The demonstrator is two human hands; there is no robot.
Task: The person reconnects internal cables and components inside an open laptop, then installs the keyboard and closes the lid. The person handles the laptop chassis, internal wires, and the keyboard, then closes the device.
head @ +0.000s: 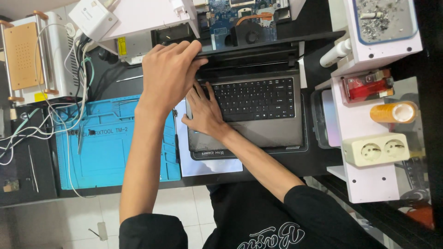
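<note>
The laptop (pixel 251 108) lies open on the black desk (pixel 277 163), straight ahead of the person, with its keyboard (pixel 256 97) facing up and its lid tipped away toward the back of the desk. The left hand (pixel 168 74) reaches over to the lid's near-left corner; its fingers curl over the dark top edge, thumb underneath or behind, though the grip's underside is hidden, so how tightly they pinch cannot be told. The right hand (pixel 205 110) lies flat, fingers spread narrow, pressing on the left end of the keyboard and the palm rest just below the left hand's fingertips.

Judging by its look, the laptop is a stiff, fairly heavy slab at the base and a thin, fragile panel at the lid. The lid would flex and could crack if pulled from one corner alone, so a hold near the middle of its top edge seems safer, with the base pinned down as the right hand does now. The grey palm rest looks smooth and a bit slippery.

Beyond the left fingertips sits a bare circuit board (pixel 242 20) with a fan. Left of the left wrist lies a blue work mat (pixel 108 147) with loose white cables (pixel 41 124).
</note>
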